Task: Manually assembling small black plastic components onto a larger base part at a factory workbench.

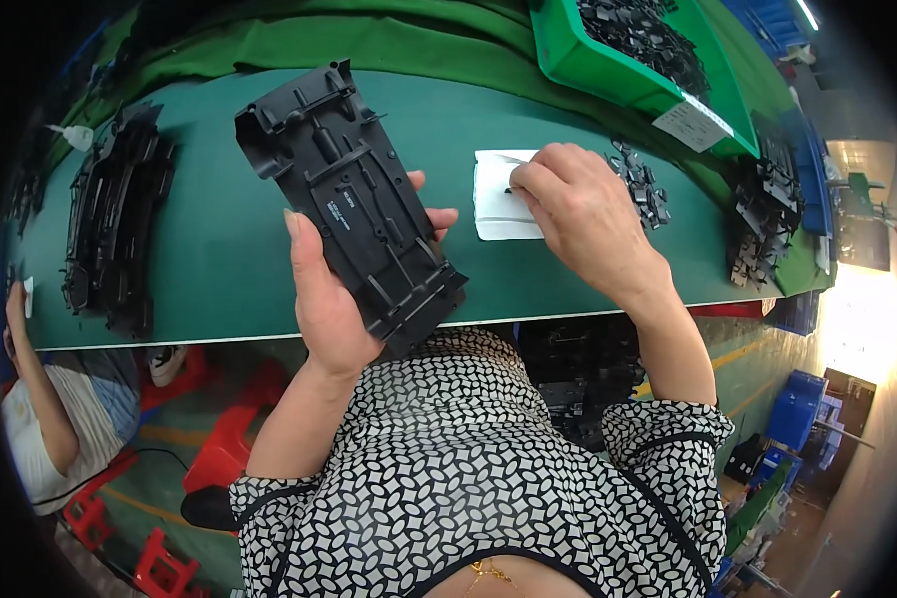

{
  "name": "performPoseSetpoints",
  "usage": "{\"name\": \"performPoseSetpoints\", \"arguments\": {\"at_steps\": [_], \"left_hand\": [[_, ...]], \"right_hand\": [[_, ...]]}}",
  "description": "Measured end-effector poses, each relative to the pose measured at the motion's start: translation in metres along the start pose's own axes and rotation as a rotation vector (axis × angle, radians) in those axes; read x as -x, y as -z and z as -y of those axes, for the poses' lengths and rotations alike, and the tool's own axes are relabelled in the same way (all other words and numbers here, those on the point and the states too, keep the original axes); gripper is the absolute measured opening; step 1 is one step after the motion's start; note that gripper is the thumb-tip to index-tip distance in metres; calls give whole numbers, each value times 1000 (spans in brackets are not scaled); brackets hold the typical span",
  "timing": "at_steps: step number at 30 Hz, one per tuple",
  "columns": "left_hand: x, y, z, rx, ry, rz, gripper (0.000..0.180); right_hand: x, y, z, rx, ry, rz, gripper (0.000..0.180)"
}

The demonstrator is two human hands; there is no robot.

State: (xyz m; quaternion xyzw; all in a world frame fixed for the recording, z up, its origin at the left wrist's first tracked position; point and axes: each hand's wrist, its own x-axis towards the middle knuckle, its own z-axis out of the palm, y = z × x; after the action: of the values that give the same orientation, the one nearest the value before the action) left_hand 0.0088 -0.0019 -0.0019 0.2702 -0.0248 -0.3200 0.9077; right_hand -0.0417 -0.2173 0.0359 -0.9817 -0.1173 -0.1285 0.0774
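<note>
Left hand grip clamped on black plastic chassis, right hand pinching white sheet, white-labelled green bin behind

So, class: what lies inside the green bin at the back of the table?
The green bin is heaped with small black plastic parts. A white label hangs on its front corner. The bin's floor and lower layers are covered by the heap.
</note>
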Motion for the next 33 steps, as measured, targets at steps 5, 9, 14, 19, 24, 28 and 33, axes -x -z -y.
{"name": "performPoseSetpoints", "arguments": {"at_steps": [5, 9, 14, 19, 24, 28, 33], "left_hand": [[0, 1, 0, 55, -4, 39, 81], [0, 1, 0, 14, 12, 28, 81], [0, 2, 1, 6, 25, 21, 82], [0, 4, 1, -28, -16, 71, 78], [1, 5, 2, -31, -15, 90, 78], [2, -1, 1, -20, -20, 7, 79], [0, 3, 2, 8, -20, 53, 78]], "right_hand": [[-5, 2, 1, 6, 12, -22, 8], [-5, 0, 1, 51, 27, 6, 7], [-5, 0, 0, 51, 13, -3, 6], [-7, 3, 1, 48, 25, -11, 5], [-5, 3, 3, 74, 32, 34, 6], [-7, -2, -4, 54, 24, -51, 7], [-5, -4, -3, 77, 58, -59, 9]]}}
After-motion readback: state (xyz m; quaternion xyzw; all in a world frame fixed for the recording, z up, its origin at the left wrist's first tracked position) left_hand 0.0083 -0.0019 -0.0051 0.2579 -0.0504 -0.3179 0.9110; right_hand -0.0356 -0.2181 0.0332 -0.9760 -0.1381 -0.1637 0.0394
